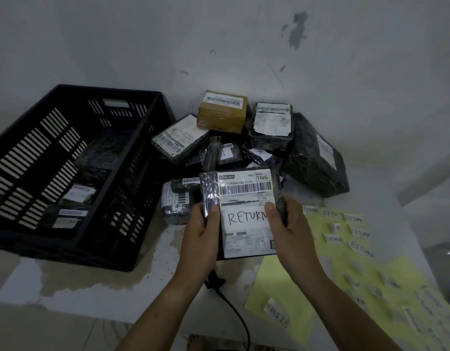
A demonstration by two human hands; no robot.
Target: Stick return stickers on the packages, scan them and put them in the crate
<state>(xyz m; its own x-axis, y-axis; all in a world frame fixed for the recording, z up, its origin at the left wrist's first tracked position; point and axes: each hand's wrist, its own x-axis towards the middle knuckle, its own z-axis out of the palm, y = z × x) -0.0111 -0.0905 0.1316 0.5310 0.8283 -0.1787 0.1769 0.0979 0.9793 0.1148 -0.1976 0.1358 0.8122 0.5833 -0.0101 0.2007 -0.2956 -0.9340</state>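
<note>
Because the package (246,198) is wrapped in glossy, wrinkled film and is held only by its side edges, a slip is judged possible once one hand is freed to reach the scanner (215,281), which lies largely hidden beneath it. A misread could also be caused by glare on the film over the barcode (245,188). The RETURN sticker (246,217) sits below that barcode, its right end covered by a thumb, so whether that end is fully pressed down cannot be told. The package is held face-up above the surface (92,282), right of the crate (74,252) and in front of the piled packages (269,122). It is gripped by the left hand (202,231) and right hand (287,224), thumbs on the label, fingers curled behind.
</note>
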